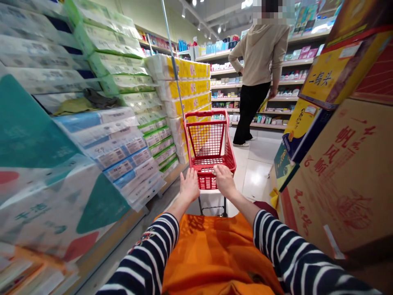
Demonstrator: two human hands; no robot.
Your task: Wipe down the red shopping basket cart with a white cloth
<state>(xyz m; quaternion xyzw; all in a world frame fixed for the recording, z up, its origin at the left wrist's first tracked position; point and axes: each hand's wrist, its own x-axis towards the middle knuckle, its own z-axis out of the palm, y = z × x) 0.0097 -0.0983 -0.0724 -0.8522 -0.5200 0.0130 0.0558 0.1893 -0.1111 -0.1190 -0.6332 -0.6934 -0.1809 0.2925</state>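
Note:
A red plastic shopping cart (206,162) with mesh walls stands in front of me in the aisle, its basket showing no goods. My left hand (189,185) is at the left end of the cart's near edge, its fingers over the handle. At the right end of that edge, my right hand (225,180) has its fingers curled over the handle. The handle itself is mostly hidden under both hands. Below the basket, the cart's dark metal legs and a wheel show.
Stacked tissue packs (123,151) line the left side, with yellow-and-white paper packs (193,88) farther on. Large cartons (344,176) crowd the right. A person in a beige hoodie (260,53) stands ahead, before shelves (221,88) of small goods. A thin metal pole (173,57) rises left of the cart.

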